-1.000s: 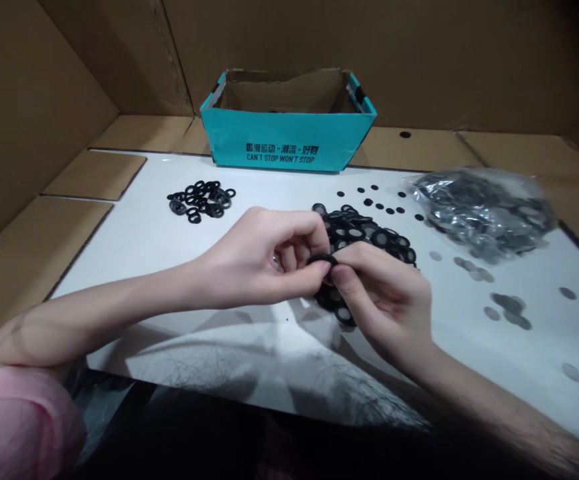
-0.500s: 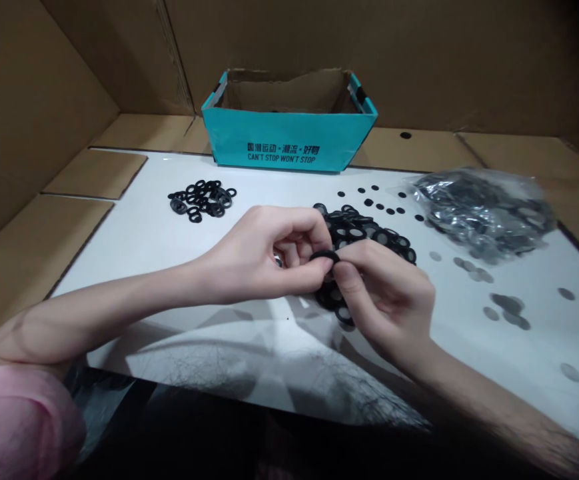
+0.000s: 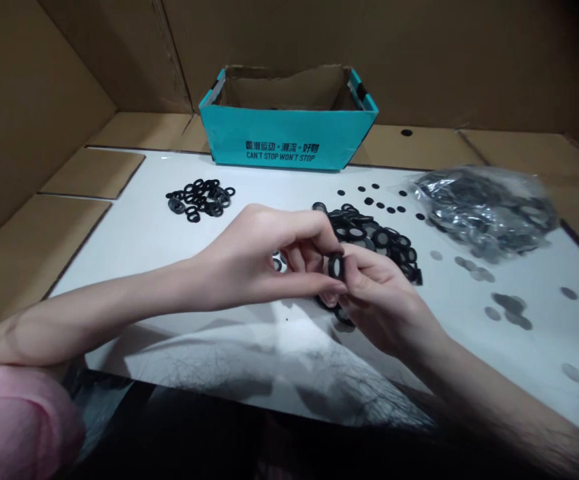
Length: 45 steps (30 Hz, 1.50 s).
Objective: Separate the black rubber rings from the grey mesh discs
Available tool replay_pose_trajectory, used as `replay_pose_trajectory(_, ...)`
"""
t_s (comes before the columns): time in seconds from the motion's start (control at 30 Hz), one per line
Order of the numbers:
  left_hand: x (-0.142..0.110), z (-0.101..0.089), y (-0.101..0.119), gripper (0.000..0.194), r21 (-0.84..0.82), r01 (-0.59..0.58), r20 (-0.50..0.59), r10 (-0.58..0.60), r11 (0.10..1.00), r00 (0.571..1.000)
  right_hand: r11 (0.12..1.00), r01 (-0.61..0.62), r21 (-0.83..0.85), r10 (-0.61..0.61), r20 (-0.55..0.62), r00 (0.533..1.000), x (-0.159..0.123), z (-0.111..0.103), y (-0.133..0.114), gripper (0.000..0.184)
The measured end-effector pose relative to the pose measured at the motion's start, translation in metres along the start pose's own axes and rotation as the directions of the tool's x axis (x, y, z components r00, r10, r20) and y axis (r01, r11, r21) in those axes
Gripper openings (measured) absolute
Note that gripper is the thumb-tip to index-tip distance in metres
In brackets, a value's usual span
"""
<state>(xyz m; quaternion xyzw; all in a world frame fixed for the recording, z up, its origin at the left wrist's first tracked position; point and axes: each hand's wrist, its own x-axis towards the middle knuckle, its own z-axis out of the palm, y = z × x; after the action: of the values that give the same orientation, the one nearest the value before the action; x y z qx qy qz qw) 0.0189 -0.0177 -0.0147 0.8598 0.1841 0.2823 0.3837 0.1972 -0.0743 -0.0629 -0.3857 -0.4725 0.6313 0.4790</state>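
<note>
Between the fingertips of both hands is a black ring washer (image 3: 336, 267), tilted up on edge, with a pale centre facing me. My left hand (image 3: 274, 257) comes from the left, its index finger at the ring's top and its thumb near the bottom. From the other side, my right hand (image 3: 389, 293) is closed on the ring's right edge; some of its fingers are hidden. Just behind lies a pile of black rings with pale grey centres (image 3: 356, 232), partly covered by my hands.
Plain black rings (image 3: 199, 199) lie heaped at the left of the white tabletop (image 3: 134, 247). A turquoise box (image 3: 289, 137) stands at the back. To the right are a clear plastic bag (image 3: 489, 207), grey discs (image 3: 512, 307) and small black discs (image 3: 369, 201). Cardboard walls surround the table.
The ring has turned from lying nearly flat to standing on edge, its pale centre now showing. My left fingers have spread along it, and my right hand has rolled over slightly.
</note>
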Motion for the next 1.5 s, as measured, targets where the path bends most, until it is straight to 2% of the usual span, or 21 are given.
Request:
replay_pose_trajectory(0.1,-0.001,-0.001,0.000,0.016,0.033,-0.035,-0.022,0.036,0.999,0.999,0.990,0.050,-0.133,-0.052,-0.015,0.999,-0.002,-0.002,0.000,0.039)
replay_pose_trajectory(0.17,-0.001,-0.001,0.000,0.016,0.103,-0.055,-0.036,0.059,0.993,0.998,0.953,0.114,-0.279,-0.136,-0.060,0.989,-0.004,-0.003,-0.003,0.033)
replay_pose_trajectory(0.3,-0.002,0.000,-0.001,0.010,0.329,-0.103,-0.042,0.123,0.939,0.991,0.781,0.248,-0.574,-0.349,-0.071,0.934,-0.007,0.001,-0.011,0.016)
replay_pose_trajectory(0.4,-0.004,0.002,-0.004,0.006,0.421,-0.154,-0.023,0.181,0.894,0.983,0.693,0.287,-0.662,-0.436,-0.068,0.897,-0.009,0.006,-0.012,0.010)
replay_pose_trajectory(0.57,-0.008,0.006,-0.007,0.005,0.466,-0.174,-0.032,0.213,0.868,0.977,0.702,0.279,-0.655,-0.439,-0.090,0.894,-0.010,0.006,-0.009,0.008)
replay_pose_trajectory(0.67,-0.008,0.006,-0.007,0.001,0.422,-0.178,-0.037,0.213,0.889,0.976,0.805,0.269,-0.529,-0.368,-0.090,0.925,-0.005,0.003,-0.010,0.010)
replay_pose_trajectory(0.77,-0.005,0.004,-0.007,0.010,0.326,-0.143,-0.054,0.169,0.935,0.984,0.868,0.265,-0.419,-0.324,-0.074,0.943,0.000,-0.001,-0.010,0.005)
replay_pose_trajectory(0.87,0.000,-0.002,-0.007,0.025,0.220,-0.051,-0.030,0.059,0.974,0.998,0.823,0.279,-0.495,-0.364,-0.081,0.928,0.001,-0.002,-0.009,0.006)
replay_pose_trajectory(0.97,0.004,-0.006,-0.008,0.023,0.182,0.032,0.047,-0.041,0.983,0.998,0.726,0.279,-0.629,-0.390,-0.042,0.920,-0.001,-0.003,-0.009,0.006)
replay_pose_trajectory(1.07,0.005,-0.007,-0.009,0.024,0.241,0.029,0.138,-0.064,0.970,0.988,0.666,0.287,-0.689,-0.384,0.014,0.923,-0.002,-0.003,-0.009,0.007)
replay_pose_trajectory(1.17,0.005,-0.007,-0.009,0.027,0.230,0.025,0.175,-0.067,0.973,0.982,0.664,0.294,-0.687,-0.373,0.036,0.927,-0.003,-0.003,-0.009,0.008)
replay_pose_trajectory(1.37,0.004,-0.004,-0.007,0.027,0.182,0.034,0.064,-0.047,0.983,0.997,0.699,0.280,-0.658,-0.367,0.006,0.930,-0.003,-0.001,-0.011,0.009)
replay_pose_trajectory(1.5,0.003,0.008,-0.009,0.029,-0.042,0.146,-0.104,-0.150,0.988,0.983,0.721,0.305,-0.622,-0.435,-0.063,0.898,-0.003,0.001,-0.009,0.006)
